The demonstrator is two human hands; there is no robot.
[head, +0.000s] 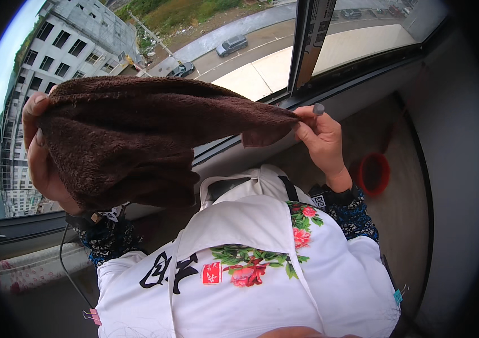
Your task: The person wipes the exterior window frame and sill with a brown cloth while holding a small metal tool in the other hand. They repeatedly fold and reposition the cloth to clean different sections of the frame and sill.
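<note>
A dark brown plush towel (138,139) stretches between my two hands at the window, its folds hanging lower on the left. My left hand (38,160) grips its left end, with the fingers partly behind the cloth. At the other end, my right hand (324,141) pinches a narrow corner between thumb and fingers. A small grey round-ended piece (318,109) shows by the right fingers; what it belongs to cannot be told. Black bands circle both wrists above dark patterned sleeves.
The window frame (300,50) runs beyond the towel, with a street and buildings outside. A red bucket (373,174) stands on the floor at right. A cable (63,257) hangs at lower left, beside a rolled patterned cloth (41,264). I wear a white apron (235,224).
</note>
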